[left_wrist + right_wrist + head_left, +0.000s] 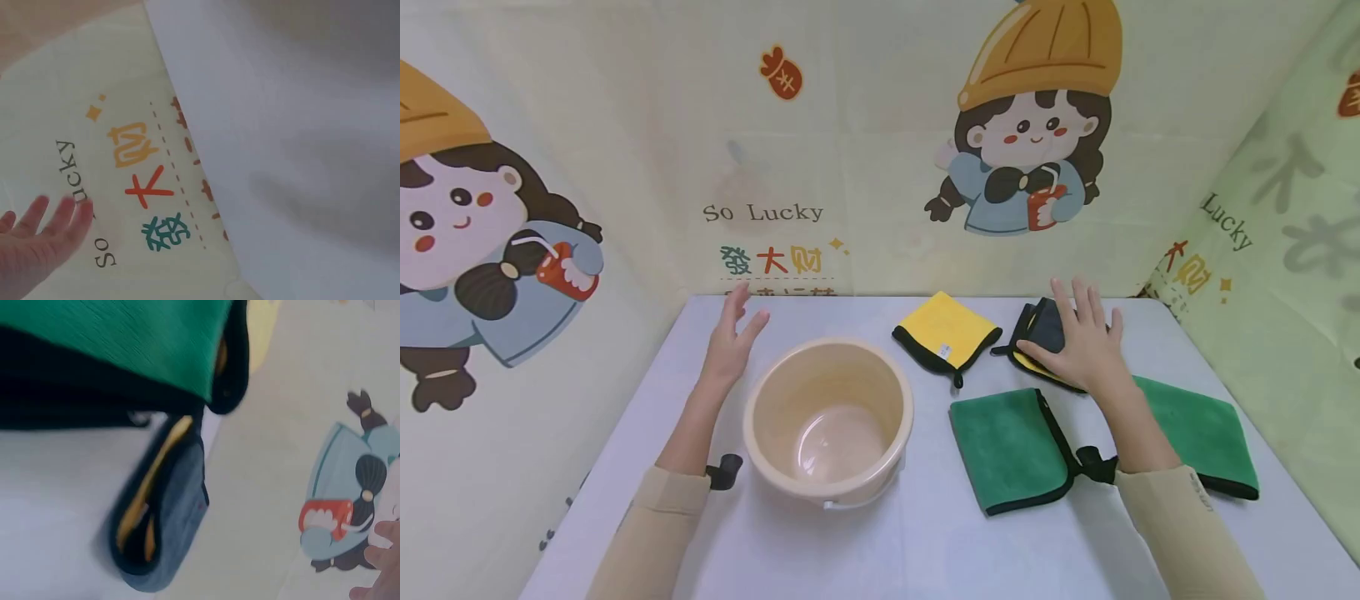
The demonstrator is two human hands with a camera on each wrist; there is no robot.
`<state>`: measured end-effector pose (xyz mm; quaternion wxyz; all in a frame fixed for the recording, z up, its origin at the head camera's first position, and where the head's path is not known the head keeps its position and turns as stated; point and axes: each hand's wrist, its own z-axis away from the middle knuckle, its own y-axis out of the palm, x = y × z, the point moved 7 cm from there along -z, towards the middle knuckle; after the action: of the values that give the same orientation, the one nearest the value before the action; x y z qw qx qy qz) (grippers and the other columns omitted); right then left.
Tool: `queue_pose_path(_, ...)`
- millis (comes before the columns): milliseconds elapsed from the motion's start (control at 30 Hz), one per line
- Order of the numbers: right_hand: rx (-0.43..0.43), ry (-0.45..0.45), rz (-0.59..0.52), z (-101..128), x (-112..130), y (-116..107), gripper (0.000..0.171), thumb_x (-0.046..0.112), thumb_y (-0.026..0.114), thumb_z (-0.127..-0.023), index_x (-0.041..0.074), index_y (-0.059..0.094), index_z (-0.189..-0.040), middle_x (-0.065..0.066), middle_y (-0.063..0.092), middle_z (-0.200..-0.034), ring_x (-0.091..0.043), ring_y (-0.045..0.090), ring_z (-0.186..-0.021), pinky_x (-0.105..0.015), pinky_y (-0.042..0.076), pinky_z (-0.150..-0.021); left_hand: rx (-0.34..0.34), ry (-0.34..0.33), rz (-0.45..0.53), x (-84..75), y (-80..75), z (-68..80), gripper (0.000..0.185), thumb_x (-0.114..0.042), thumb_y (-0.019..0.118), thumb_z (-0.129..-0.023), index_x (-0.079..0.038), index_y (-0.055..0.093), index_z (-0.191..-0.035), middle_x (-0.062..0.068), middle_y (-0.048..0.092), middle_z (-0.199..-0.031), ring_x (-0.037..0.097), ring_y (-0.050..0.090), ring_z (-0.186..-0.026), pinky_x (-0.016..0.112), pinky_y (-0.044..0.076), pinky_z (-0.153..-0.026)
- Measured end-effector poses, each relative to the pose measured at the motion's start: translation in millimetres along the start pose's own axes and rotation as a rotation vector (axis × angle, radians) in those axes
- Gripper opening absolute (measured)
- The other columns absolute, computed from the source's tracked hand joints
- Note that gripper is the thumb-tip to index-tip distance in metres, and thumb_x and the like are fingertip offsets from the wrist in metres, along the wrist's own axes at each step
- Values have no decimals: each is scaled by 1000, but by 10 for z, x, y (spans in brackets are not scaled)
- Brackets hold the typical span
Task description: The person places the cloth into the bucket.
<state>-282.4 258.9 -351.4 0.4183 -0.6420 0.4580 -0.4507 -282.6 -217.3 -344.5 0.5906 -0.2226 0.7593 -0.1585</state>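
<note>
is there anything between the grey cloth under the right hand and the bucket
Yes. The folded yellow cloth with black edging lies on the white table between the folded grey and yellow cloth, which the right hand rests on, and the beige plastic bucket. The left hand hovers open beside the bucket, touching nothing.

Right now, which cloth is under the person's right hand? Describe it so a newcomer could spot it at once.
Start at the white table and go to its far right, beyond the two green cloths. The folded cloth lies there under the flat right hand. Unlike the yellow-topped cloth to its left, it shows a dark grey face, with yellow only at the edge.
</note>
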Motion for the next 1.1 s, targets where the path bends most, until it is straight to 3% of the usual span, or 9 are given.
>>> queue_pose_path(133,-13,-58,3,145,124,68,102,64,57,-75,20,0,-148,-17,4,-151,-39,2,-137,-68,0,-101,70,-144,253,34,11,150,62,-40,39,-95,-13,14,-146,21,33,-140,41,37,-123,55,38,-94)
queue_pose_path(267,-6,-102,20,286,238,159,103,65,58,-74,22,1,-148,-16,9,-151,-38,7,-136,-66,2,-102,162,-287,372,86,30,307,65,-51,34,-93,-18,12,-146,18,35,-138,39,45,-116,41,49,-83)
queue_pose_path(367,4,-139,38,399,328,247,103,67,58,-72,24,1,-148,-16,12,-150,-37,9,-136,-66,4,-102,221,-332,408,108,22,411,67,-55,33,-92,-20,13,-145,17,36,-136,29,53,-108,32,51,-77)
queue_pose_path(533,0,-200,62,601,460,389,103,69,58,-69,24,9,-148,-16,20,-148,-36,15,-134,-66,10,-101,280,-340,468,130,-18,545,63,-50,34,-94,-17,16,-144,13,43,-126,13,60,-92,30,53,-75)
queue_pose_path(733,23,-244,98,816,559,539,101,72,56,-68,28,11,-147,-15,22,-146,-37,20,-132,-66,13,-100,349,-349,546,152,-39,674,55,-41,36,-96,-15,20,-142,3,50,-113,15,61,-90,31,53,-73)
queue_pose_path(1000,81,-259,109,1039,604,693,99,74,56,-67,27,17,-146,-15,26,-145,-38,25,-130,-66,14,-99,405,-378,645,178,12,784,39,-24,42,-97,-19,32,-134,1,51,-107,15,61,-87,32,54,-74)
queue_pose_path(1100,103,-264,112,1111,619,741,99,75,56,-66,28,18,-145,-15,27,-144,-38,25,-130,-66,15,-99,426,-350,665,166,32,808,35,-18,43,-96,-21,36,-130,-2,55,-105,14,61,-86,32,54,-74)
